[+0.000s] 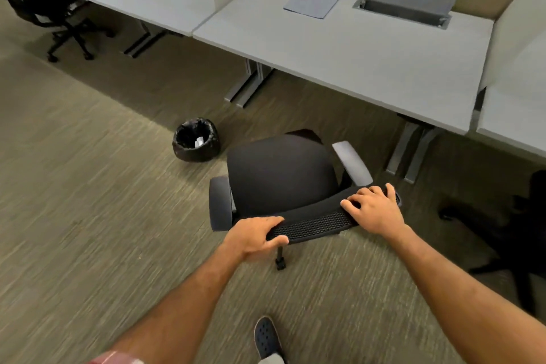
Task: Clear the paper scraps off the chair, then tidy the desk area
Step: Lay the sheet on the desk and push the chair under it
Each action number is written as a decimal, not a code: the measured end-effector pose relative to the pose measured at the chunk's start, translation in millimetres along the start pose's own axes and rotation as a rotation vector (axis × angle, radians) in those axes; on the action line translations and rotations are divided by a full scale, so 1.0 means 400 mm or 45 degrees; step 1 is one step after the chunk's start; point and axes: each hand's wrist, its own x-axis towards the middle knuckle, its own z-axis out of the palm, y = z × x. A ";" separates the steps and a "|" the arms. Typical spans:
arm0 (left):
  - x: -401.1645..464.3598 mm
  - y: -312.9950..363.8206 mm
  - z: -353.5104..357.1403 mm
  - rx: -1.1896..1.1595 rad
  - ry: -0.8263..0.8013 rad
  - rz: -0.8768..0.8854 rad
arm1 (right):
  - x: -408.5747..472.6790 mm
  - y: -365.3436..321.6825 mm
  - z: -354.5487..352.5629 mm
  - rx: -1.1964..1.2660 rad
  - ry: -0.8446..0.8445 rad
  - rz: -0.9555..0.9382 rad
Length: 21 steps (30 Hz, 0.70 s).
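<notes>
1. Two hands hold the top rail of the chair back: the left hand (256,236) is wrapped round its left end, thumb under and fingers over, and the right hand (373,210) is pressed on its right end with fingers curled over the edge. Each grip is closed on the rail.
2. The chair (280,177) stands on the carpet just in front of the table (354,47), seat facing the table's near edge. No paper scraps show on the seat; a pale scrap lies inside the lined waste bin (196,139) on the floor to the chair's left.
3. Handling, as judged: the chair looks moderately heavy but rolls on castors, so it should push rather than lift. The mesh rail seems firm and gives the best purchase, one hand at each end; the armrests may swivel.
4. A grey folded cloth or pad (314,0) lies near the table's far edge, beside an open cable hatch (404,6).
5. Castors and base are largely hidden beneath the seat. The view is motion-blurred, and the far-right floor is too dark to read.
</notes>
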 end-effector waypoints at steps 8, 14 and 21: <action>0.163 -0.246 -0.180 0.167 0.081 0.016 | 0.170 -0.156 -0.014 0.098 0.173 0.211; 0.359 -0.381 -0.311 0.217 0.083 0.107 | 0.353 -0.185 -0.054 0.053 0.188 0.212; 0.610 -0.492 -0.471 0.311 0.030 0.223 | 0.583 -0.179 -0.120 0.122 0.185 0.292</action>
